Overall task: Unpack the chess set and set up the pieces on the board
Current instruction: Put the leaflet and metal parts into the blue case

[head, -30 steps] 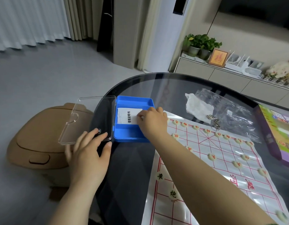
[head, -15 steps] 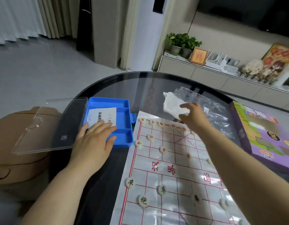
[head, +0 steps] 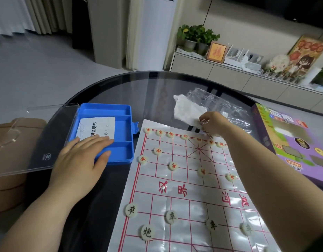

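Head view: your left hand lies flat, fingers straight, on the leaflet in the blue case at 10 o'clock, its clear lid open to the left. Your right hand pinches a metal keyring at the xiangqi board's far edge, 1 o'clock. The board's long axis runs 6 to 12. Red pieces sit at the far end, black pieces near.
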`<state>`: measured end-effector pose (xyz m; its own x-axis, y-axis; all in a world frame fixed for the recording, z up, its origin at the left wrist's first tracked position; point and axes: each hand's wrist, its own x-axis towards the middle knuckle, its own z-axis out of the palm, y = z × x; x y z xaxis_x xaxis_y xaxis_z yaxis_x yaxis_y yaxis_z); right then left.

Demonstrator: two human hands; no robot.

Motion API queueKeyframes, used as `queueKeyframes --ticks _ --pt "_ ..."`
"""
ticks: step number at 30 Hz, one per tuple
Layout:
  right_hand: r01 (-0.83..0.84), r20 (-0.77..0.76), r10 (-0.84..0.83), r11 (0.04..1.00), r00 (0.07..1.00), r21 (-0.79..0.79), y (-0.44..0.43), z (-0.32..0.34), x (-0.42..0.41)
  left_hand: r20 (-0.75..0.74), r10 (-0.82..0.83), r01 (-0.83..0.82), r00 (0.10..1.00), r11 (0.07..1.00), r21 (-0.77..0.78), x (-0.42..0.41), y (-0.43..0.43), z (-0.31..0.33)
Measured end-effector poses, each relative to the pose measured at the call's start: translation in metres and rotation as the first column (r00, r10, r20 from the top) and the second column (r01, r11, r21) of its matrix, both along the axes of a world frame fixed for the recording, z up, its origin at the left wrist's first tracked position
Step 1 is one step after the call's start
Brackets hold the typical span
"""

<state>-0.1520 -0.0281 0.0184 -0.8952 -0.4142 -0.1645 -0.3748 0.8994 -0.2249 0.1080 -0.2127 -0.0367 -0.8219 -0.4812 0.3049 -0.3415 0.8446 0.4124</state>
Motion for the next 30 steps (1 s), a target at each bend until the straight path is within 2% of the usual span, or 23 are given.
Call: queueKeyframes --ticks 3,18,24,30 --pt "-0.044 -0.009 0.044 0.997 0.999 0.059 0.004 0.004 0.001 0.002 -0.004 0.004 1.0 1.0 -0.005 -0.001 0.001 0.001" --pt "-0.067 -0.124 0.072 0.997 0.99 0.047 0.01 0.0 -0.008 -0.006 -0.005 0.005 1.0 1.0 0.008 0.001 0.001 0.001" --pt "-0.074 -0.137 0.072 0.997 0.988 -0.012 0.019 0.003 -0.011 -0.048 0.018 -0.014 0.999 0.996 0.09 0.002 0.003 0.004" --pt "-0.063 -0.166 0.055 0.997 0.985 -0.045 0.023 0.003 -0.012 -0.064 0.043 -0.038 0.997 0.996 0.075 0.006 0.002 0.004"
